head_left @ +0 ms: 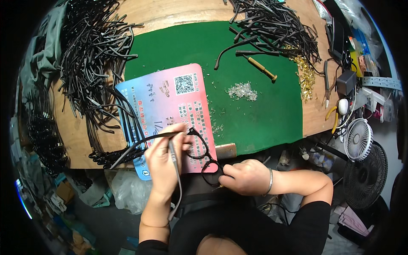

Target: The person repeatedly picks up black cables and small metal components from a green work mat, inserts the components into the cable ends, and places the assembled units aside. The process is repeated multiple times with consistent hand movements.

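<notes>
A black eyeglass frame (208,158) is held over the near edge of a pink and blue printed mat (197,110). My left hand (160,163) is closed around its upper end. One dark temple arm (157,136) stretches left from that hand, and a greyer temple arm (179,191) hangs down past the wrist. With fingers pinched together, my right hand (247,177) grips the frame's lower rim; a tiny bright tip shows below those fingertips, too small to name. Small hinge-like metal bits (164,88) lie on the printed mat.
Piles of dark temple arms (100,63) lie at left and far right. On the green mat (170,44) are small clear or silvery pieces (242,91) and a brass screwdriver (260,68). Gold-coloured pieces (307,76) lie right, near yellow-handled pliers (333,119). Fans (358,139) stand beyond the table's right edge.
</notes>
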`<state>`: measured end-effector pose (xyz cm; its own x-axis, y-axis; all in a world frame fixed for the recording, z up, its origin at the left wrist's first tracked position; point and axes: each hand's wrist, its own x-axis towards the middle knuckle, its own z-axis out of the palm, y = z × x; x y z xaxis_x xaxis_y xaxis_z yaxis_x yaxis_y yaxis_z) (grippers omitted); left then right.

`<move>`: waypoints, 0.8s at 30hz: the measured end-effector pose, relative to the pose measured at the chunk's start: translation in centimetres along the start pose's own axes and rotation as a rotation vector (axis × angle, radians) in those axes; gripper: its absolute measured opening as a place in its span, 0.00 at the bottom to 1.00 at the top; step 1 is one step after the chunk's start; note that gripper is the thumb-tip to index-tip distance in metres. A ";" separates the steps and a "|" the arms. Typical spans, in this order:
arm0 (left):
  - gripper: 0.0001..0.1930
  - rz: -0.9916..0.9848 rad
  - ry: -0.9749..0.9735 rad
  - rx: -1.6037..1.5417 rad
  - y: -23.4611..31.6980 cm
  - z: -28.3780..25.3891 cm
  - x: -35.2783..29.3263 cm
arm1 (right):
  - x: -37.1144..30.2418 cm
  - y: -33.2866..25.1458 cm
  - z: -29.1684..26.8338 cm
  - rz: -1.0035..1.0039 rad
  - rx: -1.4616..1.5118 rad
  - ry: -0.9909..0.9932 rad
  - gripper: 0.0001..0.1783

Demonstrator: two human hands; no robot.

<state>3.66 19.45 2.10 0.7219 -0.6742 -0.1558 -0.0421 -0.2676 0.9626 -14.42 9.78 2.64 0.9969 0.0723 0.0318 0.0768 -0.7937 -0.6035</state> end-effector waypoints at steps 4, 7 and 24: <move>0.06 -0.067 0.030 0.013 -1.1 1.7 -0.1 | 0.2 0.4 -0.5 0.011 0.124 -0.076 0.11; 0.06 -0.029 0.093 -0.037 -2.0 1.8 -0.2 | 0.5 1.5 -3.0 0.062 0.365 -0.083 0.25; 0.06 0.309 -0.048 0.255 -3.6 1.3 -0.1 | 0.7 4.0 -5.0 0.581 0.089 0.133 0.28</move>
<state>2.84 19.62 -1.68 0.6157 -0.7793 0.1167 -0.4265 -0.2051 0.8809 -13.32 3.61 4.23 0.8693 -0.4388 -0.2274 -0.4775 -0.6268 -0.6157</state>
